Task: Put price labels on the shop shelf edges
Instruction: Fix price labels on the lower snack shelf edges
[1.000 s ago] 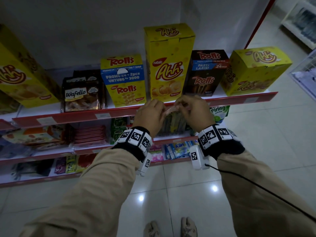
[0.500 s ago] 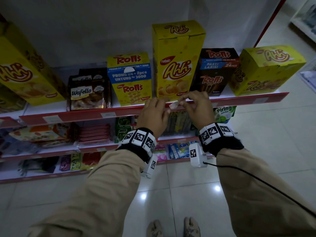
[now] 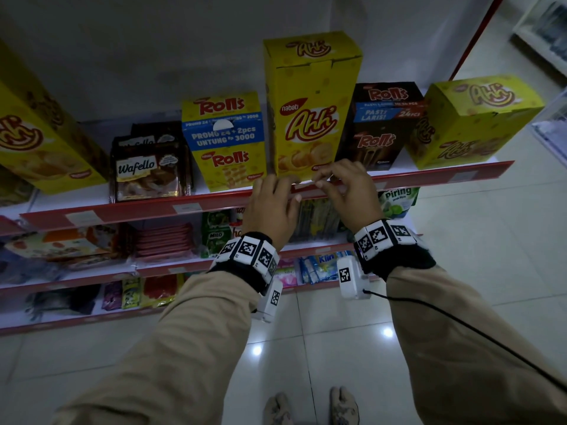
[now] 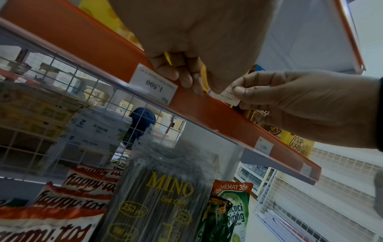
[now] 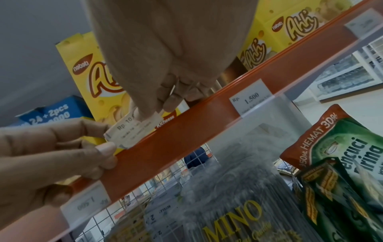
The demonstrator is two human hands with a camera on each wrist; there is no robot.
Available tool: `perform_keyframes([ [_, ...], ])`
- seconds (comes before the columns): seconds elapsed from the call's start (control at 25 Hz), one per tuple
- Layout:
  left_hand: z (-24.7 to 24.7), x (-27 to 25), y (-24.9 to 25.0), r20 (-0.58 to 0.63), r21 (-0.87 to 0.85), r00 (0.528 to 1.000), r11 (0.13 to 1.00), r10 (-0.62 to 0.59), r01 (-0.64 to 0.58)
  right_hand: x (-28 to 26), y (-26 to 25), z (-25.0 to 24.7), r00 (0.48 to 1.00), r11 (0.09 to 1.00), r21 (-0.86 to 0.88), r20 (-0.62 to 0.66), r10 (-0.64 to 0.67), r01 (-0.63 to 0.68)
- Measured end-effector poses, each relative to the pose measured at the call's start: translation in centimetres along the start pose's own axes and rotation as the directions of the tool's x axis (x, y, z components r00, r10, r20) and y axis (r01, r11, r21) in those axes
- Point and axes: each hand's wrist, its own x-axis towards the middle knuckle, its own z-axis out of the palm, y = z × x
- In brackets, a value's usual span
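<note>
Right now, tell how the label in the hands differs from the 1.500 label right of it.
The held label is pinched by the left hand and right hand at the top edge of the red strip; the 1.500 label sits in the strip, untouched. The held label is bent and tilted; the 1.500 label lies flat along the strip. Both are white slips printed Rp.

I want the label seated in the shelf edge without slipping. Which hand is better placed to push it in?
Probably the right hand: its fingertips pinch the top of the label, just above the red shelf edge. The left hand only holds the label's end, steadying it.
</note>
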Motion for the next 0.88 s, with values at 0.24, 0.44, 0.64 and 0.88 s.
perform_keyframes([
  [0.24,0.32,-0.07,0.00,-0.023,0.096,1.000,0.995,0.017,-0.015,-0.57,0.36,-0.08,1.000,0.999,-0.050,0.012,0.000,0.001],
  [0.44,0.63,-0.09,0.09,-0.021,0.160,1.000,0.987,0.022,-0.018,-0.61,0.55,-0.78,0.993,0.981,-0.184,0.114,-0.037,0.057],
  [0.64,0.62,-0.27,0.18,-0.028,0.177,0.999,0.984,0.031,-0.026,-0.50,0.04,-0.47,0.979,0.947,-0.306,0.201,-0.036,0.098],
  [0.88,0.47,-0.10,0.14,0.016,0.219,1.000,0.975,0.026,-0.029,-0.71,0.04,-0.46,0.975,0.927,-0.360,0.221,-0.022,0.102],
])
